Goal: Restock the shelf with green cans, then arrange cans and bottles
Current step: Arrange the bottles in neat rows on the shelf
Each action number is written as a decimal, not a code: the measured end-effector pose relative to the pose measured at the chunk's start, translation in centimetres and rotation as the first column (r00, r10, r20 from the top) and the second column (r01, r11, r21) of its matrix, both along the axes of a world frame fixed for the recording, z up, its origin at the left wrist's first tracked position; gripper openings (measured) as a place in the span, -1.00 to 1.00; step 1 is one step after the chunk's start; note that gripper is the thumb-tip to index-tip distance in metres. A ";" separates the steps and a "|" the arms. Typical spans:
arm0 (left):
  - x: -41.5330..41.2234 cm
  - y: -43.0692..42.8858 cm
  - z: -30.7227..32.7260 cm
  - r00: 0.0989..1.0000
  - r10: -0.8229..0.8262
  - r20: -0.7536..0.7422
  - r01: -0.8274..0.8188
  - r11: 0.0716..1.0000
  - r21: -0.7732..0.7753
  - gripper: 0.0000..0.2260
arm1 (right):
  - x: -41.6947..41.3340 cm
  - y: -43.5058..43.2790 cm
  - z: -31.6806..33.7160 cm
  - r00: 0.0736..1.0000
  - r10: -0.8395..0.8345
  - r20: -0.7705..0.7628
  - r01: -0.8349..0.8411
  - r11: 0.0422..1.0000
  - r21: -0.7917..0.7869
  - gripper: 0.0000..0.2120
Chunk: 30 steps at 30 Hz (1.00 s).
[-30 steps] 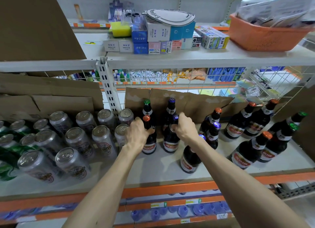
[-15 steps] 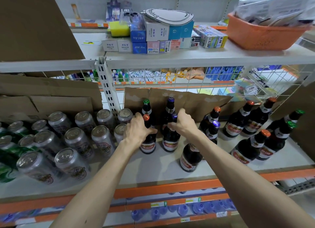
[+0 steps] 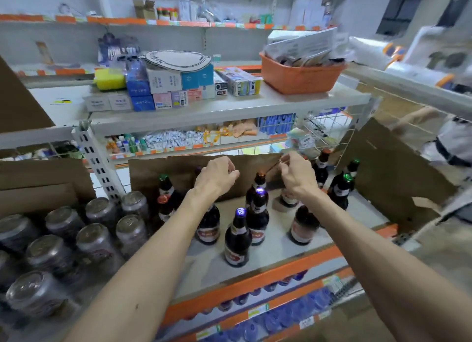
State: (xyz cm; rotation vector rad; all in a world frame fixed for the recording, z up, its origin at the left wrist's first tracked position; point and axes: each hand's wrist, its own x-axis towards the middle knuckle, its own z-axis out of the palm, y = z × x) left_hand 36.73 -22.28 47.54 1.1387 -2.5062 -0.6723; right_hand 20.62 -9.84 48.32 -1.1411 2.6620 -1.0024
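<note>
Dark brown bottles with coloured caps stand on the grey shelf (image 3: 332,242). One with a blue cap (image 3: 237,242) is nearest the front, another (image 3: 258,217) is behind it, and an orange-capped one (image 3: 259,182) is further back. Silver-topped cans (image 3: 97,242) crowd the shelf's left side. My left hand (image 3: 217,179) hovers above the bottles, fingers loosely curled, holding nothing. My right hand (image 3: 296,175) is level with it to the right, also bent and empty, above a bottle (image 3: 288,200) that it partly hides. The view is blurred.
Brown cardboard (image 3: 176,173) lines the back of the shelf and a flap (image 3: 398,178) closes its right end. Above, a shelf carries small boxes (image 3: 163,81) and an orange basket (image 3: 298,78). A person (image 3: 454,147) stands at the right edge.
Both hands have let go of the two bottle necks and risen, shifting right. The view has swung up and to the right.
</note>
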 end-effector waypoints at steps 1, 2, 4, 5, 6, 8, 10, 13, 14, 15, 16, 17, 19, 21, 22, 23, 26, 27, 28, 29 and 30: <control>-1.1 0.6 -0.1 1.000 -0.014 -0.003 0.014 1.000 0.011 -0.78 | -1.0 1.1 0.1 1.000 -0.016 -0.006 0.016 1.000 0.010 -0.80; -2.2 1.2 -0.3 1.000 -0.025 -0.005 0.025 0.999 0.022 -0.79 | -2.0 2.1 0.2 1.000 -0.030 -0.008 0.030 0.999 0.021 -0.80; -4.2 2.4 -0.7 0.999 -0.034 -0.008 0.035 0.999 0.033 -0.79 | -3.7 3.7 0.2 0.999 -0.039 -0.015 0.040 0.998 0.039 -0.82; -4.9 2.9 -1.0 0.999 -0.034 -0.010 0.034 0.999 0.031 -0.79 | -4.4 4.3 0.0 0.999 -0.033 -0.016 0.034 0.998 0.044 -0.82; -5.6 3.4 -1.3 0.999 -0.032 -0.010 0.032 0.999 0.031 -0.79 | -5.0 4.8 -0.2 1.000 -0.022 -0.007 0.022 0.998 0.054 -0.82; -6.1 4.2 -1.9 1.000 -0.015 -0.012 0.015 0.998 0.064 -0.80 | -5.7 5.2 -0.9 1.000 0.025 0.016 -0.026 0.997 0.075 -0.80; -5.8 4.8 -2.6 1.000 0.017 -0.009 -0.016 0.995 0.095 -0.79 | -6.1 5.1 -1.8 0.995 0.085 0.041 -0.088 0.993 0.080 -0.77; -3.9 5.1 -3.4 0.996 0.089 -0.027 -0.085 0.988 0.128 -0.77 | -5.5 4.1 -3.1 0.981 0.185 0.056 -0.190 0.977 0.094 -0.77; -3.0 5.3 -3.6 0.994 0.107 -0.020 -0.103 0.985 0.140 -0.76 | -5.1 3.6 -3.5 0.974 0.215 0.064 -0.221 0.970 0.098 -0.77; -2.1 5.4 -3.9 0.993 0.115 -0.011 -0.112 0.980 0.162 -0.74 | -4.5 3.2 -3.8 0.967 0.243 0.072 -0.250 0.963 0.100 -0.77; -1.2 5.6 -4.2 0.993 0.116 -0.005 -0.113 0.975 0.191 -0.72 | -3.9 2.9 -4.1 0.959 0.271 0.082 -0.279 0.955 0.101 -0.74; -0.3 5.8 -4.5 0.993 0.117 -0.006 -0.113 0.969 0.222 -0.69 | -3.3 2.5 -4.4 0.950 0.297 0.092 -0.306 0.947 0.101 -0.71; 0.9 6.1 -5.5 0.990 0.132 -0.055 -0.110 0.949 0.295 -0.66 | -2.1 1.6 -4.9 0.936 0.330 0.124 -0.342 0.935 0.093 -0.63; 1.7 6.5 -6.5 0.975 0.163 -0.148 -0.095 0.916 0.390 -0.66 | -1.0 0.8 -5.9 0.919 0.359 0.164 -0.376 0.922 0.089 -0.63; 2.0 7.0 -6.9 0.973 0.151 -0.172 -0.067 0.906 0.418 -0.68 | -0.6 0.5 -6.5 0.911 0.373 0.175 -0.393 0.915 0.091 -0.66; 2.1 7.2 -7.3 0.977 0.125 -0.171 -0.042 0.906 0.421 -0.71 | -0.3 0.3 -7.2 0.908 0.379 0.179 -0.398 0.913 0.088 -0.69; 2.5 7.5 -8.7 0.975 0.119 -0.187 -0.034 0.915 0.401 -0.77 | -0.1 0.2 -8.8 0.915 0.357 0.188 -0.372 0.927 0.049 -0.74; 2.6 7.4 -9.1 0.972 0.125 -0.200 -0.033 0.912 0.410 -0.78 | -0.2 0.2 -9.1 0.918 0.343 0.199 -0.357 0.934 0.033 -0.73; 2.7 7.2 -9.4 0.968 0.126 -0.216 -0.025 0.908 0.418 -0.79 | -0.2 0.2 -9.4 0.919 0.336 0.206 -0.348 0.937 0.025 -0.71; 2.8 7.1 -9.7 0.965 0.127 -0.230 -0.017 0.904 0.426 -0.79 | -0.3 0.2 -9.6 0.918 0.341 0.205 -0.351 0.936 0.018 -0.69; 2.9 7.1 -9.8 0.961 0.127 -0.245 -0.010 0.904 0.428 -0.80 | -0.3 0.3 -9.7 0.918 0.348 0.192 -0.357 0.934 0.013 -0.70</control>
